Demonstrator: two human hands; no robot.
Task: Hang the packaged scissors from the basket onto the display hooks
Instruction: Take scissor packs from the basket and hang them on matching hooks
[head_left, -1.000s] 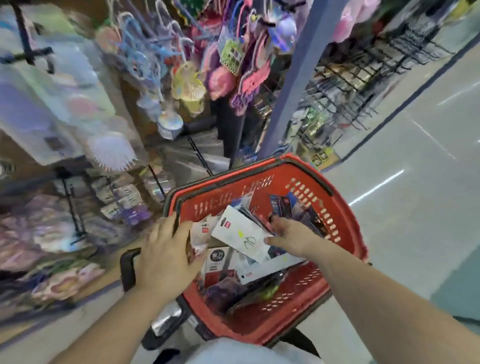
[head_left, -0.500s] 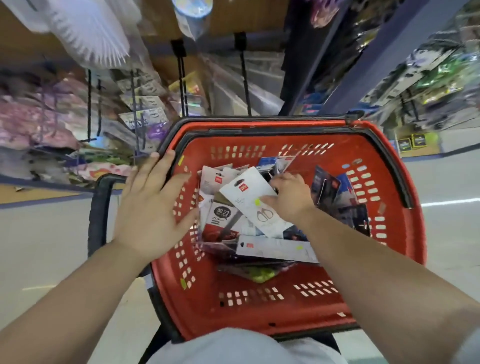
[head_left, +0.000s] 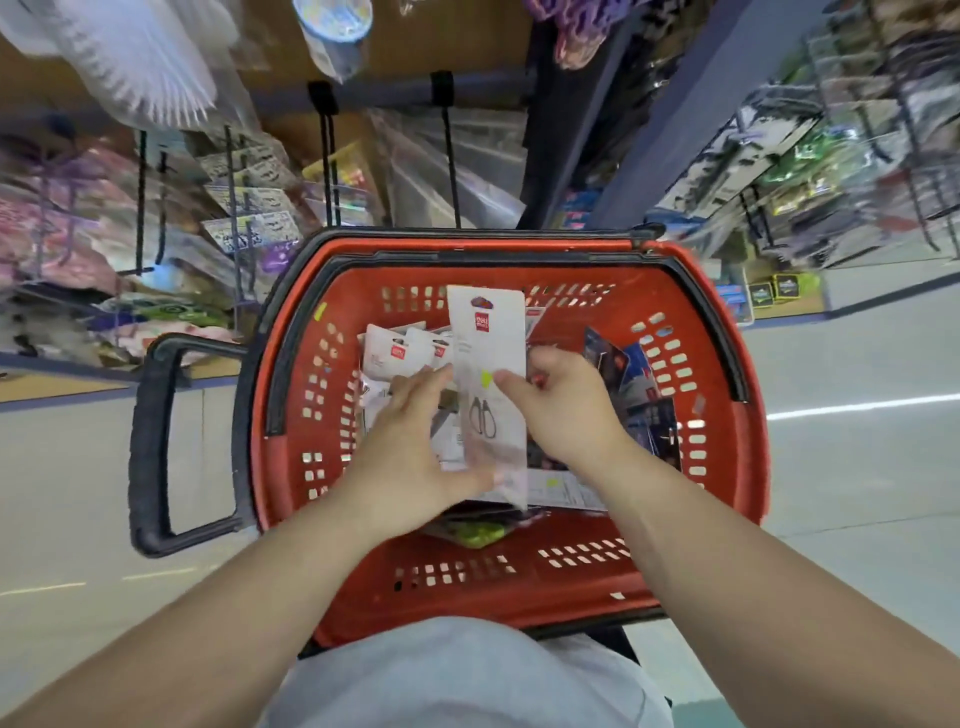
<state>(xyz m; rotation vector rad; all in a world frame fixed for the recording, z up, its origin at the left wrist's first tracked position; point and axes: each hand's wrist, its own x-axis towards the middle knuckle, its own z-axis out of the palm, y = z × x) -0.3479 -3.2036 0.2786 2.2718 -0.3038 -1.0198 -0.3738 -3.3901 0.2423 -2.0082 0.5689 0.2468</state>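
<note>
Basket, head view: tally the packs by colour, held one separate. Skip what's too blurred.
White scissors pack held up by left hand and right hand: 1
White packs with red logo showing, lying in the red basket: 2
Yellow-green item at the near end: 1
Total: 4
Dark packs on the right: too blurred to count.

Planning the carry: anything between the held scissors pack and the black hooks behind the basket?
Nothing visible blocks it. The white carded scissors pack, held by left hand and right hand, is up over the contents of the red plastic basket. Only the basket's far rim lies toward the black display hooks, apparently lower.
</note>
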